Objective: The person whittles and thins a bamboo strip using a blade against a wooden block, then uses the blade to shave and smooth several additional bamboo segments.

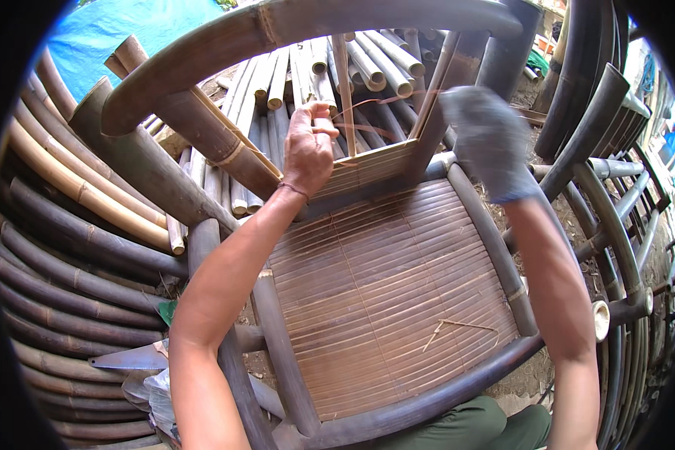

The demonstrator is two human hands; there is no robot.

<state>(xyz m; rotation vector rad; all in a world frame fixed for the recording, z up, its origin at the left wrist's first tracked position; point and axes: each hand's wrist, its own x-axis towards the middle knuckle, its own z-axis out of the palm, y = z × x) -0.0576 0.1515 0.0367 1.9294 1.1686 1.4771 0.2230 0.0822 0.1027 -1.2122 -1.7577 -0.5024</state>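
Note:
A dark bamboo chair stands before me, with a slatted seat (390, 300) and a curved top rail (315, 24). Inside its back frame, a thin upright bamboo stick (343, 90) rises from a row of thin slats (367, 166). My left hand (310, 146), bare, is closed beside that stick, its fingers pinching a thin reddish strip (382, 100). This strip loops past the stick toward the right side of the frame. My right hand (486, 139), in a grey glove, is beside the right back post; motion blur hides its fingers and whether it holds the strip.
A loose bent strip (465, 324) lies on the seat. Cut bamboo poles (382, 64) are piled behind the chair, with dark poles (75, 292) stacked at left. A handsaw (131, 358) rests there beside a plastic bag (154, 394). Another bamboo frame (615, 225) stands at right.

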